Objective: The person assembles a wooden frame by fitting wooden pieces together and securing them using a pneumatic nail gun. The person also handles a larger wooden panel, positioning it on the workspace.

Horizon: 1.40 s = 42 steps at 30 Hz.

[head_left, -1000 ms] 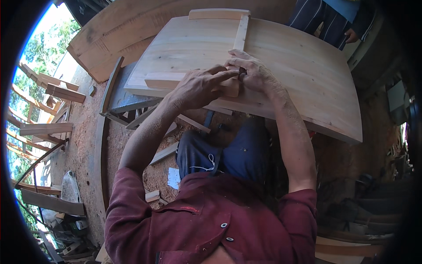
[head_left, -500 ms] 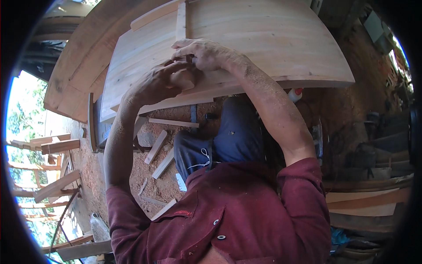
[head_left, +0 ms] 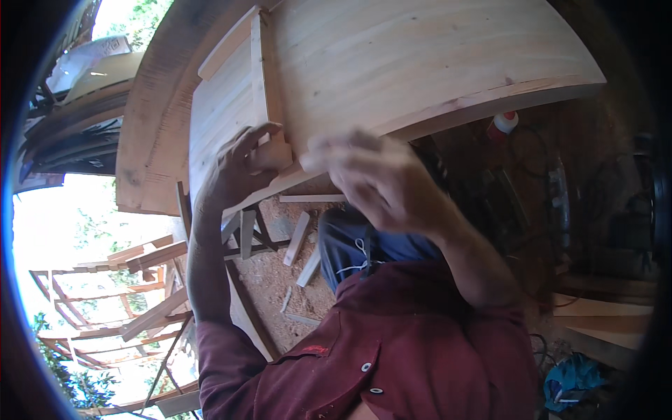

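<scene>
A wide pale wooden panel (head_left: 392, 63) lies before me, with a narrow wooden strip (head_left: 259, 77) standing across it toward the left. At the strip's near end sits a small wooden block (head_left: 277, 155), close to the panel's front edge. My left hand (head_left: 238, 168) is closed around that block, thumb and fingers on opposite sides. My right hand (head_left: 374, 178) is apart from the wood, raised above the front edge over my lap. Its fingers look bent but are smeared by motion, so whether they hold anything small cannot be made out.
Another wooden strip (head_left: 227, 43) lies along the panel's far left. A large brown board (head_left: 157, 119) leans behind. Offcuts (head_left: 297, 238) lie on the sawdust-covered ground below. A red and white bottle (head_left: 504, 122) stands under the right edge, and stacked boards (head_left: 602, 318) lie at the right.
My right hand has come off the block and moved right and nearer to me. The left hand stays on the block. The whole view has turned somewhat.
</scene>
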Tool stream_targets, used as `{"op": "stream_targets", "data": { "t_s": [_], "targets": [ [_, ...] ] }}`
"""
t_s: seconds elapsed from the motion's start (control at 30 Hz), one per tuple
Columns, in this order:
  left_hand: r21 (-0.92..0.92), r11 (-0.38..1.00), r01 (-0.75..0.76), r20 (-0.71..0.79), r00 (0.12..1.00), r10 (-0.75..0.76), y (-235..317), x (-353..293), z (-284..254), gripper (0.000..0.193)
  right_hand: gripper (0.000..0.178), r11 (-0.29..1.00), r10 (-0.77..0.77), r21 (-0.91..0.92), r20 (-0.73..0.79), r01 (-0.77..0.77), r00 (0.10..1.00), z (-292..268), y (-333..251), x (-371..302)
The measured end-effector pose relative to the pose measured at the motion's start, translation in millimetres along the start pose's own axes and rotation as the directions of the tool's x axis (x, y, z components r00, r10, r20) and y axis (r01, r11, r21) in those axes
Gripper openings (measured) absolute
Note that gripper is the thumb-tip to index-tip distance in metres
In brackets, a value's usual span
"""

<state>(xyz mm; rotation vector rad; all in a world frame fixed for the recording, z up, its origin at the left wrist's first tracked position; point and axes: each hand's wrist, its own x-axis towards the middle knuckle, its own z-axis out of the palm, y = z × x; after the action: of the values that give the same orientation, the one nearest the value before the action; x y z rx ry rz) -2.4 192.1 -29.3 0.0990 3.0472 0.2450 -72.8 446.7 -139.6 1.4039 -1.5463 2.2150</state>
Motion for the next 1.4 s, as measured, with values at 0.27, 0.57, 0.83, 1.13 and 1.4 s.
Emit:
{"op": "stream_targets", "data": {
  "t_s": [0.27,0.57,0.83,1.13,1.4],
  "targets": [
    [0.104,0.994,0.014,0.002,1.000,-0.014,6.4,9.1,2.8,0.074,0.026,0.899,0.376,0.123,0.275,-0.420,0.885,31.4,47.7,-161.7],
    [0.145,0.987,0.068,0.008,0.998,-0.070,-5.8,2.5,3.9,0.076,0.026,0.879,0.415,0.135,0.257,-0.457,0.873,31.7,60.3,-184.8],
    [0.097,0.993,0.073,0.017,0.997,-0.075,-15.7,1.4,4.9,0.078,0.029,0.890,0.422,0.077,0.231,-0.449,0.877,29.0,52.3,-173.1],
    [0.029,1.000,0.012,-0.048,0.999,-0.010,-8.5,3.5,5.6,0.075,0.042,0.849,-0.096,-0.528,-0.106,0.026,0.990,61.5,15.2,-21.7],
    [-0.045,0.998,-0.036,-0.019,0.999,0.035,-7.9,2.6,1.6,0.071,0.035,0.664,0.086,-0.742,-0.046,-0.091,0.995,86.7,21.6,24.1]
  ]
}}
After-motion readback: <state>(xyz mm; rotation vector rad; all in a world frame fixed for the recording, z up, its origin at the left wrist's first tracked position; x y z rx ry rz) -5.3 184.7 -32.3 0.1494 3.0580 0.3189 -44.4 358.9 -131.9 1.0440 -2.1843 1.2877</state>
